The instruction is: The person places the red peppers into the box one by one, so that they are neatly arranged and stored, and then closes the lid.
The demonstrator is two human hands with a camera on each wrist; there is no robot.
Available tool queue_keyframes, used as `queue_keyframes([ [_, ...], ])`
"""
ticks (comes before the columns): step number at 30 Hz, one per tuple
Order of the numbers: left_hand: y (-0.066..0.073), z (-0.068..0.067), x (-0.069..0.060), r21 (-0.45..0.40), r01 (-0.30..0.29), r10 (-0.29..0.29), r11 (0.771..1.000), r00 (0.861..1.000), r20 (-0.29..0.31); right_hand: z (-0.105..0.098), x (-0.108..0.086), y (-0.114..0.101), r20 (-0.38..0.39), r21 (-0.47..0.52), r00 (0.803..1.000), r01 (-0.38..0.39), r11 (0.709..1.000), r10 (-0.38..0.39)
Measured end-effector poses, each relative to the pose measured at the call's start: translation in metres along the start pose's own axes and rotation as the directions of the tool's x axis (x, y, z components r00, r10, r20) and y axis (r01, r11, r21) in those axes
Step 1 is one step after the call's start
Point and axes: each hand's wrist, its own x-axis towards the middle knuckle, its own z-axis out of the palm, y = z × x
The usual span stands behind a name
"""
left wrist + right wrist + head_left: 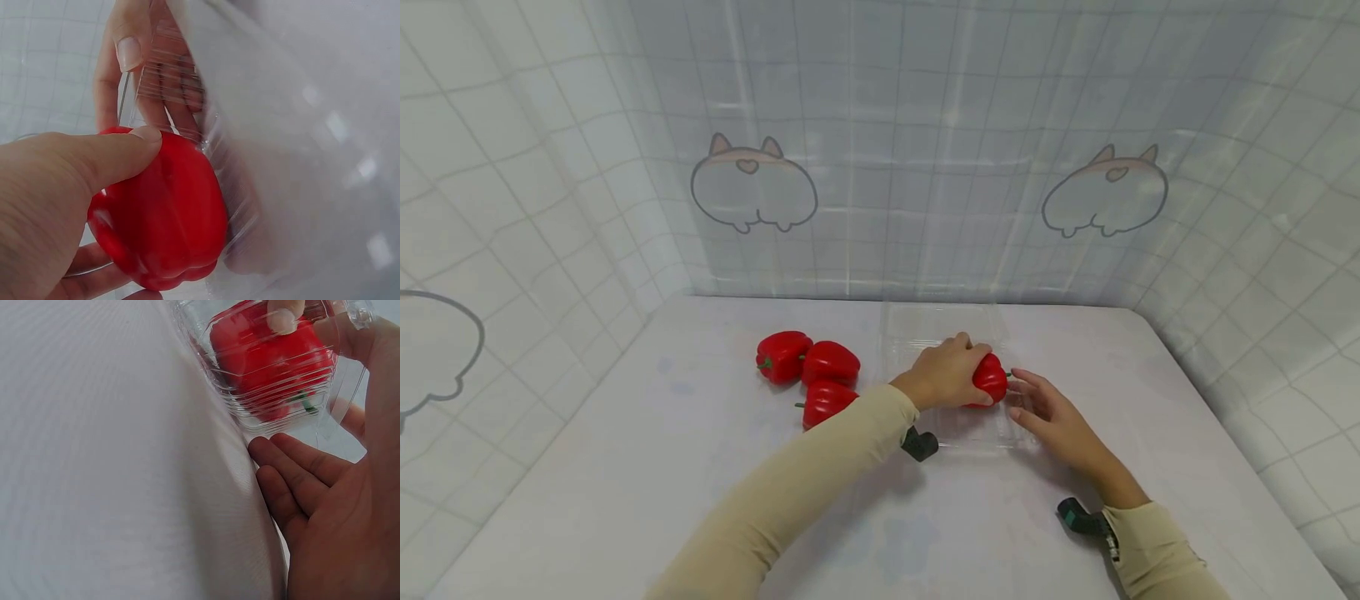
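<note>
The left hand grips a red pepper, its thumb across the top and the other fingers around the side. The pepper is located at the right-hand part of a clear plastic box on the white table; whether it bears on the box floor cannot be told. The right hand is at the box's right side, fingers loosely spread and slightly bent; firm contact with the wall is not confirmed. Three loose peppers, at the back, in the middle and at the front, lie left of the box, the front one partly behind the left sleeve.

Risks, as judged: the thin wall could buckle or the box slide if the pepper is pushed sideways without the right hand bracing it. The glossy skin could slip from the grip. The stem could catch on the rim. The left forearm, close to the front pepper, could knock it and set it rolling.

Differences between views: the right wrist view shows the green stem through the ribbed wall, and three right-hand fingers below the box. The left wrist view shows the left thumb's placement and the pepper's lobed end. Only the head view records the loose peppers.
</note>
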Motion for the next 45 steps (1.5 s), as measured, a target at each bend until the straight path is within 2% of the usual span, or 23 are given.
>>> queue_keyframes([
  [4,-0.002,-0.003,0.0,-0.013,-0.012,0.012,1.0,1.0,0.028,0.0,0.0,0.002,0.001,0.003,1.0,-0.001,1.0,0.001],
  [11,-0.009,-0.016,0.0,-0.054,-0.04,0.045,0.998,0.994,0.099,0.0,0.0,0.002,-0.003,0.023,1.0,0.001,1.0,-0.001],
  [15,-0.014,-0.017,0.002,-0.068,-0.039,0.047,0.997,0.991,0.124,-0.001,0.0,0.002,-0.003,0.031,1.0,0.01,0.999,-0.01],
  [26,-0.017,-0.015,0.004,-0.07,-0.019,0.025,0.997,0.996,0.087,-0.002,0.0,0.0,-0.003,0.007,1.0,-0.003,1.0,0.003],
  [37,-0.015,-0.014,0.0,-0.118,-0.009,0.02,0.993,0.995,0.097,-0.003,0.0,-0.001,0.001,0.002,1.0,-0.005,1.0,0.005],
  [45,-0.018,-0.012,-0.001,-0.076,-0.034,0.04,0.997,0.995,0.087,-0.002,0.0,-0.001,0.004,0.003,1.0,0.014,1.0,-0.014],
])
